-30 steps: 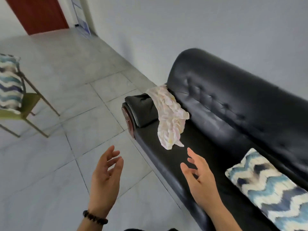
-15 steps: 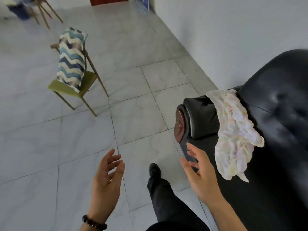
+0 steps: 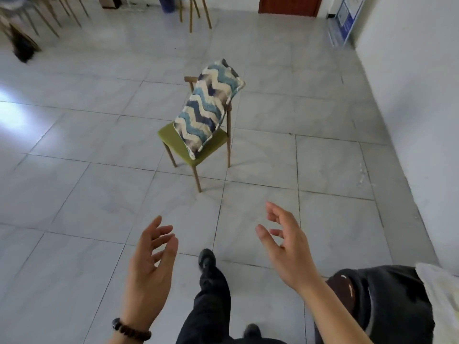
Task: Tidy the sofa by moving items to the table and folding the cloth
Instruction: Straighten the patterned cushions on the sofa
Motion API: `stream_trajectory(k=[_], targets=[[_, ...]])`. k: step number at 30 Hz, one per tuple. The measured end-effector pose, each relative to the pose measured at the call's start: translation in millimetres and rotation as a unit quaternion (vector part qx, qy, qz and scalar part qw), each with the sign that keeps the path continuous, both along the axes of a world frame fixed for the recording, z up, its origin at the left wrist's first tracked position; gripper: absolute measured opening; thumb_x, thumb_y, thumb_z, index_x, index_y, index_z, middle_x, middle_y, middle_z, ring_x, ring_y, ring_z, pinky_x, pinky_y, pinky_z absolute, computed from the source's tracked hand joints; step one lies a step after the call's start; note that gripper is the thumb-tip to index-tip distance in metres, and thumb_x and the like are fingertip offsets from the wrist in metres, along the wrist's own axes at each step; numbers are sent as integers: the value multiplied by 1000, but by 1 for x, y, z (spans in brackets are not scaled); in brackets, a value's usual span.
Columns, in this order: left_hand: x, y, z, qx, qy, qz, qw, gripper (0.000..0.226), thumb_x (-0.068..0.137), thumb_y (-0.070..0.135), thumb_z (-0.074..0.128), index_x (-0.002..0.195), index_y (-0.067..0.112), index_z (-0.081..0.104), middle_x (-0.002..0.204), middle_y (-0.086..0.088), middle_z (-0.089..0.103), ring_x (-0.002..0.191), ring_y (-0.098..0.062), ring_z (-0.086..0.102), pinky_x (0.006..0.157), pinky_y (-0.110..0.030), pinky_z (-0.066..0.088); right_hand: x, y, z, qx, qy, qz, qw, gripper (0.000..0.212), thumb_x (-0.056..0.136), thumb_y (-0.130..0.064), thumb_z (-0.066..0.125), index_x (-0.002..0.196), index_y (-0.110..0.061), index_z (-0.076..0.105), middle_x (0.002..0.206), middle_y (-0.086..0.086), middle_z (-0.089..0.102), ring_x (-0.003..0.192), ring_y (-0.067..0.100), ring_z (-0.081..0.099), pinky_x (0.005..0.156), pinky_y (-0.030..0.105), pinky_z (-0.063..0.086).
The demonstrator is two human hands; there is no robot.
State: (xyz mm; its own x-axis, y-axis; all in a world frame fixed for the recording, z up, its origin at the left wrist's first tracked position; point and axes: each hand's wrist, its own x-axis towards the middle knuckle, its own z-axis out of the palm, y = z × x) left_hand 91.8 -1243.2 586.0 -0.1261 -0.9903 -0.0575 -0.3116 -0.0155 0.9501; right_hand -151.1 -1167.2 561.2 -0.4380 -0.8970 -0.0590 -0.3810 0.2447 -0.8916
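Note:
My left hand (image 3: 151,259) and my right hand (image 3: 285,247) are both raised over the tiled floor, fingers spread, holding nothing. A blue and white zigzag cushion (image 3: 207,108) leans on a green-seated wooden chair (image 3: 173,140) straight ahead, well beyond both hands. The black sofa's armrest (image 3: 387,301) shows at the bottom right, with an edge of the pale cloth (image 3: 439,291) draped on it, to the right of my right hand. No table is in view.
My dark trouser leg and shoe (image 3: 207,264) step forward between the hands. More wooden chair legs (image 3: 193,11) stand at the far back, a red door (image 3: 288,3) at the back right, and a white wall (image 3: 422,95) along the right.
The view has swung left, away from the sofa toward the room. The chair with its cushion has come to the middle; the sofa and cloth have slid to the bottom right corner. Both hands stay empty.

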Motion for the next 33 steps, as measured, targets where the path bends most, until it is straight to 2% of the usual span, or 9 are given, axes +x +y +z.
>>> stream_trajectory(k=[5, 9, 15, 22, 24, 26, 29, 30, 33], targets=[[-35, -138, -43, 39, 13, 11, 999, 40, 93, 18, 59, 128, 33, 50, 112, 10, 65, 102, -1, 62, 78, -23, 51, -32, -137, -33, 27, 14, -2, 1000, 49, 95, -33, 62, 140, -37, 42, 132, -26, 47, 124, -5, 47, 96, 23, 50], [-71, -274, -36, 21, -6, -27, 999, 41, 93, 16, 58, 127, 35, 47, 115, 11, 63, 103, -1, 61, 77, -20, 50, -65, -259, -24, 32, 26, -23, 999, 49, 95, -34, 62, 140, -38, 42, 132, -23, 47, 122, -4, 48, 97, 27, 51], [-123, -449, 2, -38, -26, -52, 998, 41, 94, 10, 58, 128, 29, 48, 111, 14, 63, 100, -1, 61, 75, -13, 51, -112, -417, 10, -1, 28, -48, 998, 49, 96, -34, 61, 142, -31, 44, 134, -20, 48, 123, -3, 48, 91, 19, 49], [-206, -595, -42, -11, -48, -47, 998, 41, 94, 11, 58, 132, 25, 48, 111, 9, 62, 99, -2, 61, 73, -12, 50, -178, -560, -40, 55, -8, -57, 997, 50, 96, -30, 61, 142, -31, 42, 138, -13, 47, 121, -2, 49, 98, 28, 51], [-236, -631, -62, 17, -78, -46, 996, 41, 94, 14, 58, 133, 22, 48, 112, 8, 60, 100, 0, 59, 77, -16, 52, -199, -600, -63, 90, -18, -70, 993, 58, 96, -31, 61, 147, -30, 34, 142, -9, 44, 121, 3, 49, 98, 29, 50], [-266, -668, -79, 38, -116, -51, 991, 42, 94, 17, 58, 135, 22, 48, 117, 6, 59, 106, -3, 57, 87, -29, 54, -223, -641, -86, 148, -41, -87, 984, 77, 94, -37, 63, 154, -29, 15, 150, -4, 38, 125, 10, 49, 98, 29, 48], [-310, -732, -95, 62, -211, -95, 971, 49, 95, 30, 57, 141, 25, 42, 133, 2, 51, 116, -9, 51, 96, -35, 47, -256, -696, -115, 258, -175, -119, 943, 107, 88, -46, 69, 155, -28, -13, 160, 7, 26, 134, 22, 47, 106, 36, 40], [-325, -755, -100, 66, -240, -110, 962, 53, 95, 36, 56, 144, 26, 38, 138, 1, 47, 120, -12, 49, 99, -37, 45, -265, -710, -124, 277, -206, -130, 930, 112, 86, -48, 70, 155, -27, -16, 161, 9, 23, 138, 23, 43, 108, 35, 36], [-370, -825, -118, 65, -289, -145, 944, 70, 91, 48, 55, 150, 21, 27, 151, -3, 33, 138, -22, 33, 111, -45, 34, -283, -740, -142, 308, -214, -154, 914, 120, 79, -61, 71, 154, -28, -17, 164, 5, 9, 150, 25, 20, 117, 41, 28]])
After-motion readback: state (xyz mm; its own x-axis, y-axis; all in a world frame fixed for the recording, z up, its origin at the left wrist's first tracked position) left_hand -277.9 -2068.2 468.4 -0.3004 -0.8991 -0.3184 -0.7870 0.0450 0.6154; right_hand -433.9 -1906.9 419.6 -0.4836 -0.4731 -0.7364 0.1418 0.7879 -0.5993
